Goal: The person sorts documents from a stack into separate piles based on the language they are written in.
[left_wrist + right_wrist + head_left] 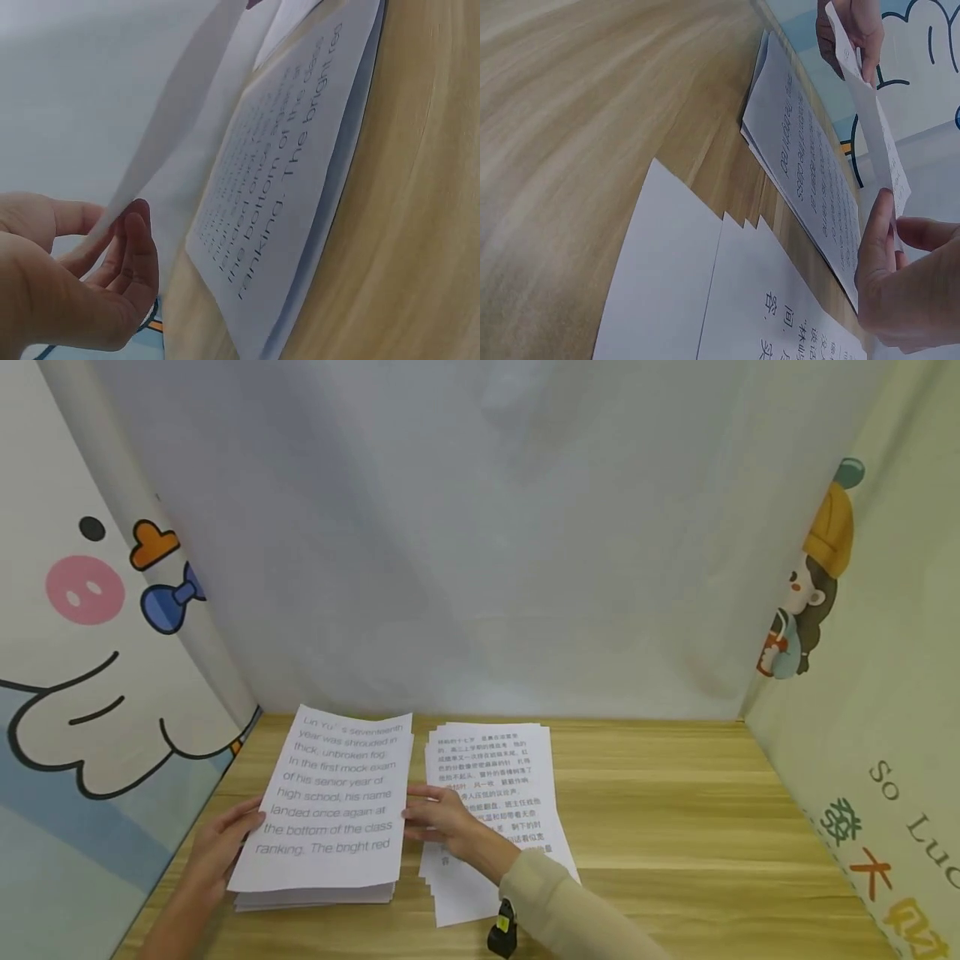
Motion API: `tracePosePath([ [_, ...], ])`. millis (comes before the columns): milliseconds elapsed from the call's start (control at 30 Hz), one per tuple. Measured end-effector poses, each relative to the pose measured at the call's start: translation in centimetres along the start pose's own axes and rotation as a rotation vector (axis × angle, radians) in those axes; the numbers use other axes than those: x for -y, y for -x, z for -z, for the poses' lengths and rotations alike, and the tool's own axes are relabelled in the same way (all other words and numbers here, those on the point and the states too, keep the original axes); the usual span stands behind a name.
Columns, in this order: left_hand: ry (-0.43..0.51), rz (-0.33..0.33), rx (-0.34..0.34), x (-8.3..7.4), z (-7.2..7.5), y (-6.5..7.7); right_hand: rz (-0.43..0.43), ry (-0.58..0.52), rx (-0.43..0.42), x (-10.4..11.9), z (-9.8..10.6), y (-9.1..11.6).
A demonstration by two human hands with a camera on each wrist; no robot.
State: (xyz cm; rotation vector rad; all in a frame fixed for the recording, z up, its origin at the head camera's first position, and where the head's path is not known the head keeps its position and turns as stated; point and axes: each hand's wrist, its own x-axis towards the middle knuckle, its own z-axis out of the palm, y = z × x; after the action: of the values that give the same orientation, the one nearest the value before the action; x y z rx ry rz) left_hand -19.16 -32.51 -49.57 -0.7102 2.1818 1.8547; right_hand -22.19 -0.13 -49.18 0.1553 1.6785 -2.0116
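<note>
A printed sheet of paper [322,802] with large English text is held up off the table between both hands. My left hand [217,852] pinches its left edge between thumb and fingers. On the opposite edge, my right hand [450,822] pinches the paper the same way, reaching across the second pile. Beneath the raised sheet lies a stack of English pages [292,165], its top page carrying the same kind of text. Right of it, a pile of Chinese-printed pages [487,756] lies unevenly fanned, partly covered by the right hand and wrist.
The wooden table [660,827] extends to the right of the piles. A pale back wall [480,543] and two side panels with cartoon prints enclose it. A small black device [502,935] with a yellow label sits at the right sleeve.
</note>
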Motion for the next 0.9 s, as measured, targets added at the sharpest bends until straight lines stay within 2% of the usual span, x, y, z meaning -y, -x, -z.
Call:
tracePosePath([
  [100,0.023,0.014,-0.005,0.5,0.2,-0.5,-0.014,-0.023,-0.010,-0.3,-0.3,-0.3],
  [233,0.005,0.036,-0.018,1.6,0.3,-1.5,-0.047,-0.062,0.008,-0.7,-0.5,-0.7],
  [400,-0.069,0.039,-0.047,2.8,0.3,-2.5,-0.075,-0.055,0.049,-1.4,-0.2,-0.9],
  [633,-0.178,0.006,-0.098,3.0,-0.1,-3.4,-0.083,-0.018,0.061,-1.9,0.7,-1.1],
  [800,-0.259,-0.034,-0.161,2.5,-0.2,-2.8,-0.096,-0.023,0.083,-1.7,1.3,-0.8],
  [900,-0.286,-0.091,-0.145,1.7,-0.1,-1.8,-0.098,-0.015,0.094,-1.4,1.9,-0.6],
])
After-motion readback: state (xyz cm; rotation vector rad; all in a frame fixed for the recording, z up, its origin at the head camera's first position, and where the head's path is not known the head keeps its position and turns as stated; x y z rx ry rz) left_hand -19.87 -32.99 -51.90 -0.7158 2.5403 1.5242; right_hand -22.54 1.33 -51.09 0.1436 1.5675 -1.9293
